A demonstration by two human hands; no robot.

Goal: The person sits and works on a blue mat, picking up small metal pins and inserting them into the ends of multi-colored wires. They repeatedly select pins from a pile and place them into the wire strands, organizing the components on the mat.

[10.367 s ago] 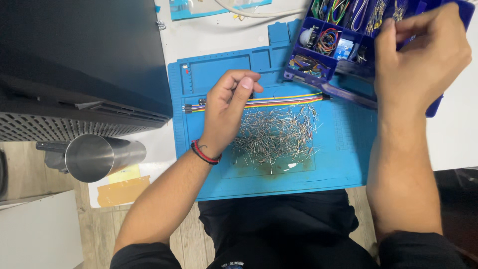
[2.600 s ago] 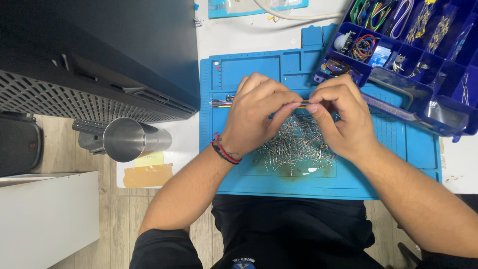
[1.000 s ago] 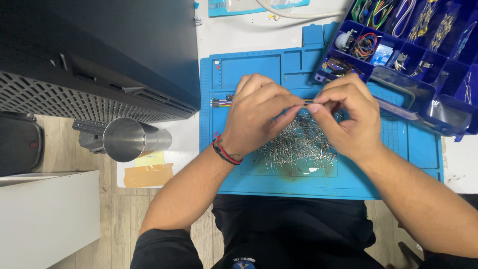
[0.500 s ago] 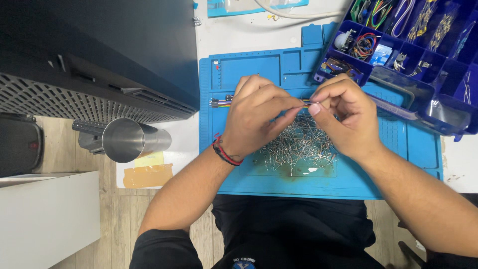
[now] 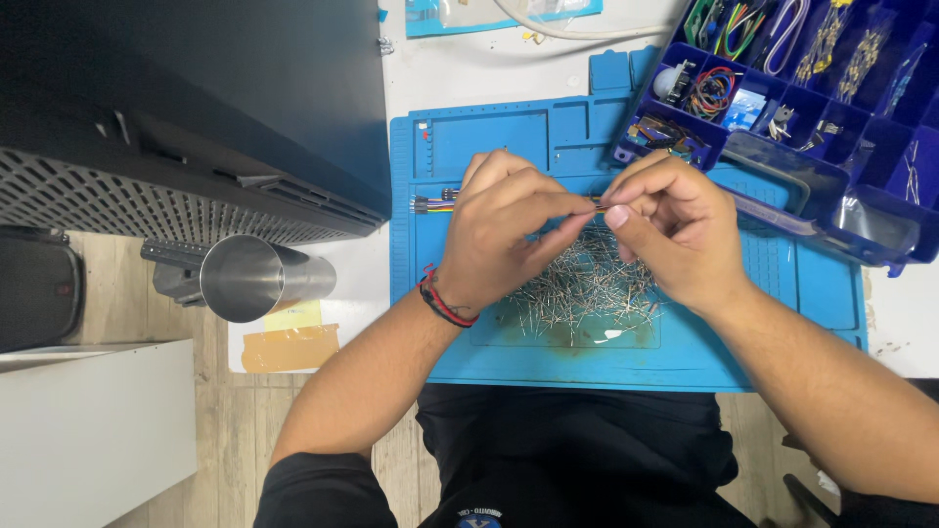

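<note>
My left hand [image 5: 504,230] and my right hand [image 5: 675,235] meet over a blue work mat [image 5: 548,137]. Both pinch the same small dark connector end [image 5: 595,202] between thumb and fingertips. A strip of multicoloured ribbon wires [image 5: 435,204] runs out from under my left hand toward the mat's left side. Below the hands lies a heap of thin metal pins [image 5: 587,288] on the mat. A red and black band circles my left wrist.
A blue compartment box [image 5: 841,117] with coloured wires and small parts sits at the upper right, overlapping the mat. A large black case [image 5: 196,108] fills the left. A shiny metal cup [image 5: 245,279] lies beside it, above a yellow note and brown tape.
Ten seconds ago my right hand was in the parts box and my left alone held the wires. Since then both hands have met over the pins; in the last second they barely shift.
</note>
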